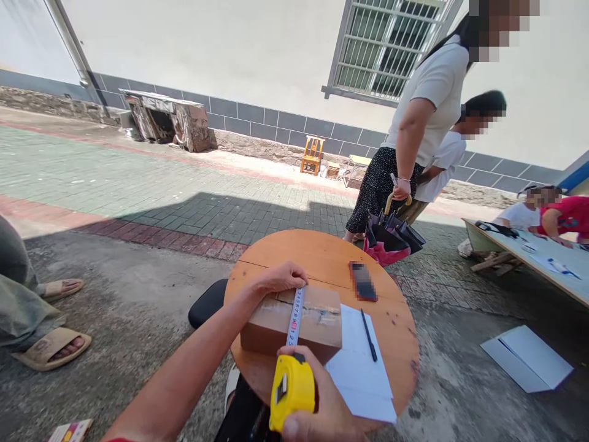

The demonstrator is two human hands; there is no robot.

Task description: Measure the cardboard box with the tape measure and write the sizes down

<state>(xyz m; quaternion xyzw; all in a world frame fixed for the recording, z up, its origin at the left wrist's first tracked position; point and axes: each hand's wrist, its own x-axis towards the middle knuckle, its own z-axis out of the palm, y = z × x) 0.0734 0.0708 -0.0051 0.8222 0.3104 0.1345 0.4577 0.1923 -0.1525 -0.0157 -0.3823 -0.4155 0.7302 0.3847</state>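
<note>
A taped cardboard box (317, 322) lies on a small round wooden table (322, 252). My left hand (280, 278) is closed at the box's far edge and pins the end of a white measuring tape (295, 316) there. The tape runs straight across the box top toward me. My right hand (322, 411) grips the yellow tape-measure case (291, 390) at the box's near edge. A sheet of white paper (361, 365) lies under and to the right of the box, with a black pen (368, 334) on it. A dark phone (362, 281) lies farther back on the table.
Two people stand beyond the table, one holding a folded umbrella (391, 236). More people sit at a long board (543, 261) on the right. Sandalled feet (55, 344) rest at the left. A white folder (527, 358) lies on the ground at right. A dark stool (207, 301) stands left of the table.
</note>
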